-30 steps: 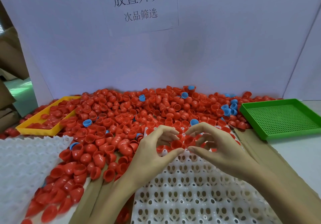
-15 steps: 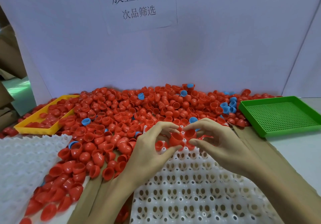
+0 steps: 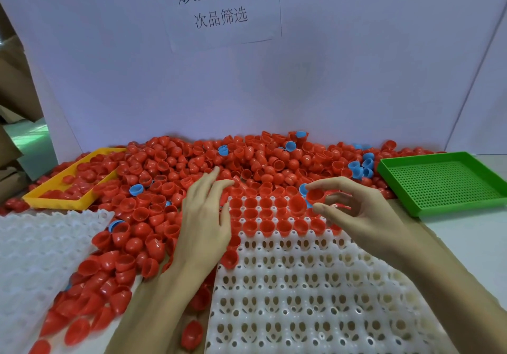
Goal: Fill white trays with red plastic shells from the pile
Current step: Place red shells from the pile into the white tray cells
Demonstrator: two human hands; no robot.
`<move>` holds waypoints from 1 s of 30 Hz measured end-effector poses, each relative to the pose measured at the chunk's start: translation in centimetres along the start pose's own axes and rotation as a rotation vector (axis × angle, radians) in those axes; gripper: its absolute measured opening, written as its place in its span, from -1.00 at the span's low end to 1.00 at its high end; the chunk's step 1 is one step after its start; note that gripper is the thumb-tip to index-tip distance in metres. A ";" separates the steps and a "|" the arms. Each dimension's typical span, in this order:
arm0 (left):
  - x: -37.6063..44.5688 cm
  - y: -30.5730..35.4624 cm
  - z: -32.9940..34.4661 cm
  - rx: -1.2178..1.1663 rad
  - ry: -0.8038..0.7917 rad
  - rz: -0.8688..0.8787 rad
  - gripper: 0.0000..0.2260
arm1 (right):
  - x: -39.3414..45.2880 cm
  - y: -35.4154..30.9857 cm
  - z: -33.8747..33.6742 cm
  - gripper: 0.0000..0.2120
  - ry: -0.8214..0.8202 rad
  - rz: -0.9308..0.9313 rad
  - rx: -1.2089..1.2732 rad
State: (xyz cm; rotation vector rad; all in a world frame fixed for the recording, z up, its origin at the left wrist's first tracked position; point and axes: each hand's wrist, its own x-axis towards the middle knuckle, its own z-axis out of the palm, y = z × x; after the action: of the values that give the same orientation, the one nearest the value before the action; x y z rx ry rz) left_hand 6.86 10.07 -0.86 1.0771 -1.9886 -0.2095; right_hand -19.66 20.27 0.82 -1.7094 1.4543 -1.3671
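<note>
- The right hand (image 3: pixel 365 211) pinches one red shell (image 3: pixel 315 195) between thumb and forefinger, just above the far right rows of the white tray (image 3: pixel 315 298).
- The left hand (image 3: pixel 205 216) lies flat, fingers straight, reaching into the pile of red shells (image 3: pixel 192 167) at the tray's far left corner.
- The tray's three far rows hold shells; nearer cells stand bare.
- On the desk (image 3: pixel 466 238): a green tray (image 3: pixel 444 180) far right, a yellow tray (image 3: pixel 68 180) far left, another white tray (image 3: pixel 35 249) near left.
- A white board (image 3: pixel 356 65) with a printed sign (image 3: pixel 219 2) stands behind.

Both forearms are bare, each hand (image 3: pixel 204 216) ungloved and ringless.
</note>
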 end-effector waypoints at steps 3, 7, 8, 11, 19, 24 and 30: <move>0.1 -0.1 -0.2 -0.039 0.024 0.054 -0.75 | -0.1 -0.2 0.5 -0.70 -0.041 -0.011 0.021; -0.6 1.7 -0.2 -0.321 -0.060 0.218 -0.86 | -0.4 -0.6 1.3 -0.69 -0.094 -0.030 0.038; -0.8 2.3 -0.1 -0.373 -0.096 0.260 -0.85 | -0.5 -0.8 1.4 -0.69 -0.110 -0.041 0.034; -1.3 3.2 0.4 -0.413 -0.164 0.352 -0.81 | -0.6 -1.3 1.9 -0.68 -0.142 -0.068 0.012; -1.2 2.6 -0.3 -0.527 -0.354 0.143 -0.74 | -1.0 -1.5 2.8 -0.71 -0.112 -0.036 0.012; -1.0 3.0 -0.9 -0.524 -0.392 0.123 -0.81 | -1.0 -1.0 3.6 -0.70 -0.081 -0.025 -0.018; -0.7 2.5 -1.1 -0.463 -0.422 0.124 -0.89 | -1.4 -0.4 4.8 -0.65 -0.191 -0.039 -0.002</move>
State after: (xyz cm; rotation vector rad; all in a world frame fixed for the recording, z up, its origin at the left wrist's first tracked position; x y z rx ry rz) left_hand 6.31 12.39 0.64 0.6423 -2.2100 -0.8434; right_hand -15.05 20.62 -1.13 -1.8239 1.3230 -1.1854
